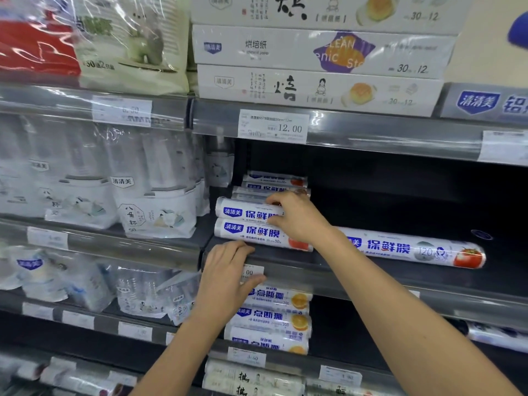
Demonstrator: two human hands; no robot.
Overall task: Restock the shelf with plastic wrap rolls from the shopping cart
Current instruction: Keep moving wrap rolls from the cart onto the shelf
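Observation:
Several white plastic wrap rolls with blue lettering are stacked on the middle shelf (357, 270). My right hand (297, 218) grips the right end of the upper front roll (243, 208), which lies on a lower front roll (257, 234). More rolls (274, 181) are stacked behind them. A longer roll (414, 248) lies alone to the right, partly behind my right wrist. My left hand (228, 275) rests on the front rail of this shelf, fingers over its edge and thumb across a price tag (253, 272). The shopping cart is out of view.
Packs of paper cups (154, 207) stand left of the rolls. Flat baking-paper boxes (320, 87) fill the shelf above. Orange-printed wrap rolls (274, 318) sit on the shelf below. The dark middle shelf behind and right of the long roll holds nothing visible.

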